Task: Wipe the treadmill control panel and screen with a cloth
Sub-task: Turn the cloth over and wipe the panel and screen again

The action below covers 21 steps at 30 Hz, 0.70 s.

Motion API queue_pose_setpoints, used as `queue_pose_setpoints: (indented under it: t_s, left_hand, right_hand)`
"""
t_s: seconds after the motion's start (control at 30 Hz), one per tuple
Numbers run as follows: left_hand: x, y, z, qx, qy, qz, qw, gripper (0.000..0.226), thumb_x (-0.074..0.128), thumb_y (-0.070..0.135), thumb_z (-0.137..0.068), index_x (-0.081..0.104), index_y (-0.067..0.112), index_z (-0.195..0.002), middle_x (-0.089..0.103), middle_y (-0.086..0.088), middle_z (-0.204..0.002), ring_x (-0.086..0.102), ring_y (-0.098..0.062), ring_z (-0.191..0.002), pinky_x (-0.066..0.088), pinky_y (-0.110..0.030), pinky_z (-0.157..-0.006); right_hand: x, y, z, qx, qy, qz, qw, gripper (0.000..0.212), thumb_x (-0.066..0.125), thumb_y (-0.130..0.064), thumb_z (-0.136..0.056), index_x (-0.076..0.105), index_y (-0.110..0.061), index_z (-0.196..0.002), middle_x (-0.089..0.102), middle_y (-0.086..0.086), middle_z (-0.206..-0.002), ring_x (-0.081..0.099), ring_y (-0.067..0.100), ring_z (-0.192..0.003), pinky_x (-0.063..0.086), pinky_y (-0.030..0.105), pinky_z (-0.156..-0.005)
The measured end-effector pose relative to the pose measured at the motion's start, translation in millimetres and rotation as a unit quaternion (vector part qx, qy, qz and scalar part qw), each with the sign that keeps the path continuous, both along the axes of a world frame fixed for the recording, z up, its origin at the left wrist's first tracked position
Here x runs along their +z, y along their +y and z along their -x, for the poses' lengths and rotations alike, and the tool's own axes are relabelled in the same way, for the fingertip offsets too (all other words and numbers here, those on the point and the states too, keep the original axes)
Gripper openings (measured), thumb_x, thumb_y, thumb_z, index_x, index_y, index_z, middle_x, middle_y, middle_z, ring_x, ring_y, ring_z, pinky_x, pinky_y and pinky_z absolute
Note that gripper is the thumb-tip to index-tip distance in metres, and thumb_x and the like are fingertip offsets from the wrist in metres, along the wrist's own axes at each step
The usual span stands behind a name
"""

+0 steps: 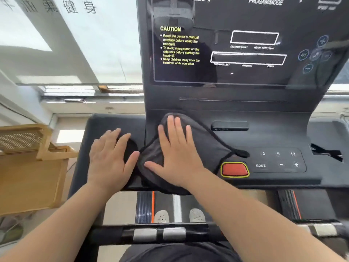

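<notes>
A dark grey cloth (205,144) lies spread on the black treadmill control panel (273,178), left of the red stop button (234,169). My right hand (177,152) presses flat on the cloth, fingers spread and pointing away from me. Resting flat on the left side tray (105,121), my left hand (109,157) partly covers a round recess, its thumb close to the cloth's left edge. The dark screen (245,44) with yellow CAUTION text stands upright behind the panel, untouched by either hand.
Speed buttons and MODE keys (279,159) sit right of the stop button. A handlebar with metal sensors (160,234) crosses below my arms. A yellow wooden rack (32,167) stands at the left. Windows are behind the console. My shoes (179,215) stand on the belt.
</notes>
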<state>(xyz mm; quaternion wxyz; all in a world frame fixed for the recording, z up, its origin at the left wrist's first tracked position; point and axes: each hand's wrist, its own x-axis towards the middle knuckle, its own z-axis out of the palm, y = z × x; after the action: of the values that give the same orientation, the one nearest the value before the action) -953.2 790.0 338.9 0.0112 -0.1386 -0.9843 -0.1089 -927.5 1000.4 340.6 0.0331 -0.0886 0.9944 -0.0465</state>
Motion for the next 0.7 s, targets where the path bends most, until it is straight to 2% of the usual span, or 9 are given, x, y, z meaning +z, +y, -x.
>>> queue_pose_setpoints:
  t_s: [0.1,0.17,0.23,0.3,0.4,0.53,0.6,0.7]
  left_hand:
    - [-2,-8,5,-0.004,-0.016,-0.005,1.000,0.062,0.031,0.053,-0.094,0.051,0.016,-0.140,0.046,-0.013,-0.150,0.038,-0.037,-0.139,0.029,-0.060,-0.115]
    - [-3,-8,6,-0.008,-0.023,-0.016,1.000,0.062,0.031,0.054,-0.094,0.052,0.015,-0.139,0.046,-0.013,-0.149,0.037,-0.037,-0.139,0.028,-0.060,-0.115]
    - [-4,-7,6,-0.022,-0.027,-0.025,0.999,0.063,0.032,0.054,-0.094,0.053,0.014,-0.137,0.045,-0.012,-0.148,0.036,-0.037,-0.140,0.026,-0.060,-0.116]
    - [-4,-9,5,-0.027,-0.029,-0.039,0.998,0.064,0.031,0.055,-0.094,0.053,0.014,-0.137,0.044,-0.011,-0.148,0.035,-0.036,-0.140,0.025,-0.059,-0.118]
    - [-4,-12,7,-0.016,-0.041,-0.078,0.996,0.065,0.026,0.054,-0.095,0.051,0.014,-0.140,0.044,-0.010,-0.150,0.034,-0.033,-0.143,0.023,-0.055,-0.121]
    - [-3,-18,8,-0.005,-0.043,-0.178,0.983,0.065,0.024,0.049,-0.097,0.051,0.010,-0.142,0.049,-0.012,-0.150,0.038,-0.031,-0.144,0.026,-0.050,-0.121]
    - [-3,-20,8,-0.003,-0.037,-0.209,0.977,0.064,0.025,0.047,-0.098,0.052,0.008,-0.141,0.051,-0.013,-0.148,0.040,-0.032,-0.142,0.028,-0.051,-0.119]
    - [-6,-22,8,-0.005,-0.037,-0.212,0.977,0.064,0.024,0.048,-0.098,0.053,0.009,-0.140,0.053,-0.012,-0.147,0.041,-0.031,-0.142,0.028,-0.050,-0.120]
  right_hand:
    - [-1,-18,-10,0.057,-0.030,0.014,0.998,0.096,0.030,-0.077,-0.093,0.006,-0.017,-0.165,-0.009,0.011,-0.173,-0.014,0.027,-0.159,0.000,0.055,-0.128]
    - [-4,-6,-26,0.068,-0.020,0.013,0.997,0.089,0.030,-0.074,-0.095,0.012,-0.020,-0.165,0.000,0.006,-0.174,-0.004,0.024,-0.160,0.006,0.053,-0.129]
    - [-7,16,-44,0.060,-0.003,-0.010,0.998,0.084,0.032,-0.072,-0.096,0.021,-0.022,-0.163,0.012,0.005,-0.173,0.008,0.024,-0.160,0.017,0.052,-0.128]
    - [-8,38,-56,0.029,-0.005,-0.024,0.999,0.085,0.032,-0.073,-0.096,0.023,-0.022,-0.163,0.013,0.005,-0.173,0.010,0.024,-0.159,0.022,0.053,-0.126]
    - [-5,51,-49,-0.065,-0.020,-0.020,0.997,0.095,0.024,-0.080,-0.093,0.014,-0.020,-0.165,0.001,0.007,-0.174,-0.002,0.025,-0.160,0.009,0.053,-0.129]
    - [1,16,-10,-0.171,-0.007,-0.012,0.985,0.109,0.021,-0.087,-0.087,-0.002,-0.013,-0.164,-0.011,0.016,-0.172,-0.011,0.033,-0.159,0.000,0.053,-0.128]
    - [4,-9,7,-0.157,-0.007,-0.015,0.988,0.112,0.022,-0.088,-0.085,-0.005,-0.012,-0.163,-0.013,0.019,-0.171,-0.013,0.037,-0.158,-0.002,0.054,-0.127]
    - [5,-32,14,-0.072,-0.017,-0.028,0.997,0.107,0.026,-0.085,-0.089,-0.003,-0.015,-0.164,-0.017,0.016,-0.171,-0.017,0.034,-0.157,-0.006,0.055,-0.127]
